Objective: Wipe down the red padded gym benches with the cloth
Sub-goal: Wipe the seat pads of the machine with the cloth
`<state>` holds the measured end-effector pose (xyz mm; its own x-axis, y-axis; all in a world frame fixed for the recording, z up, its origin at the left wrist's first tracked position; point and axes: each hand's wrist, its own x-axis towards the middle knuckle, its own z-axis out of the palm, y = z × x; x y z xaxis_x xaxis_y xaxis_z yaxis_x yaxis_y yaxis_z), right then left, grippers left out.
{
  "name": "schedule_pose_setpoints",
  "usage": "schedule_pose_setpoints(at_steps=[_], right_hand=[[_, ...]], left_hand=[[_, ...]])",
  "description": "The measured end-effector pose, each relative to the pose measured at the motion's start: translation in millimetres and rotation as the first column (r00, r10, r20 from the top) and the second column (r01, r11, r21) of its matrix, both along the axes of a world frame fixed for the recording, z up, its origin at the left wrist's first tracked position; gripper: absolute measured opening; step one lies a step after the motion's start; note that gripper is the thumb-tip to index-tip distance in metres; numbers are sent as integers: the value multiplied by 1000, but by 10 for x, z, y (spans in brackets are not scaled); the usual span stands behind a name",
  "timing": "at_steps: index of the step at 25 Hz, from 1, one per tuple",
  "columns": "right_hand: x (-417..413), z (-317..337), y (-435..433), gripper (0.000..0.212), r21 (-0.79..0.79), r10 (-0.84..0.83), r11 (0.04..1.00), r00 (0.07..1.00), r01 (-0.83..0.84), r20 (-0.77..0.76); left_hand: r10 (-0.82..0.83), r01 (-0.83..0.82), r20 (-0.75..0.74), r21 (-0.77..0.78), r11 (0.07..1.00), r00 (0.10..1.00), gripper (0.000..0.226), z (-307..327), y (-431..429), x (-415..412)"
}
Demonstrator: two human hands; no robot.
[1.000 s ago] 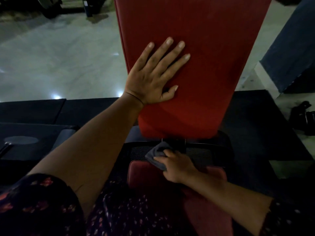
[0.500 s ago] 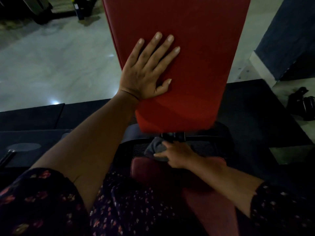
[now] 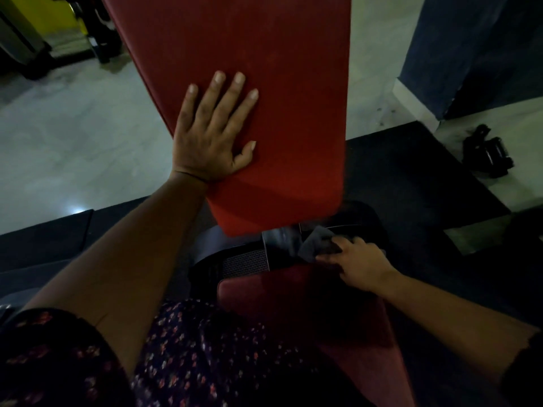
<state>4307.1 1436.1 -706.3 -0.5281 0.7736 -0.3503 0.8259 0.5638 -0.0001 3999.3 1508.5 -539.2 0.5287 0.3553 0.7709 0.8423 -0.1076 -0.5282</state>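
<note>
Right hand (image 3: 360,264) shifts rightward along the gap under the red backrest pad (image 3: 249,83), fingers curled on the grey cloth (image 3: 318,245); left hand (image 3: 213,133) stays flat, fingers straight, on the pad. Red seat pad (image 3: 293,298) lies just beneath the cloth, long axis toward the person; pale floor (image 3: 73,136) beyond

Single head-worn wide-angle view, looking forward and down, close over red bench pad (image 3: 264,83)
</note>
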Motion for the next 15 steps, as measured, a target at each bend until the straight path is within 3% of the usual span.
schedule_pose_setpoints(at_steps=[3, 5, 7, 9, 11, 13, 15], right_hand=[[164, 41, 71, 50, 10, -267, 964, 964, 267, -14], [138, -80, -151, 51, 68, -206, 976, 979, 205, -1], [170, -158, -189, 52, 37, -226, 972, 967, 231, -116], [224, -75, 48, 51, -108, -433, 902, 879, 419, -201], [118, -84, 109, 50, -125, -577, 816, 790, 564, -205], [-105, -131, -136, 53, -36, -534, 845, 834, 534, -142], [-304, -132, -347, 58, -77, -369, 929, 914, 361, -168]], left_hand=[[1, -1, 6, 4, 1000, 1000, 67, -9, -1, -6], [-22, 22, 16, 3, 1000, 1000, 67, -27, -13, -20], [-31, 31, 31, -4, 1000, 999, 65, -34, -15, -5], [-29, 32, 94, -35, 999, 995, 62, -145, -52, -11], [10, 2, 154, -77, 997, 988, 61, -370, -148, -3], [0, 21, 170, -118, 993, 985, 62, -553, -193, 5], [-34, 53, 165, -112, 992, 986, 63, -544, -192, -24]])
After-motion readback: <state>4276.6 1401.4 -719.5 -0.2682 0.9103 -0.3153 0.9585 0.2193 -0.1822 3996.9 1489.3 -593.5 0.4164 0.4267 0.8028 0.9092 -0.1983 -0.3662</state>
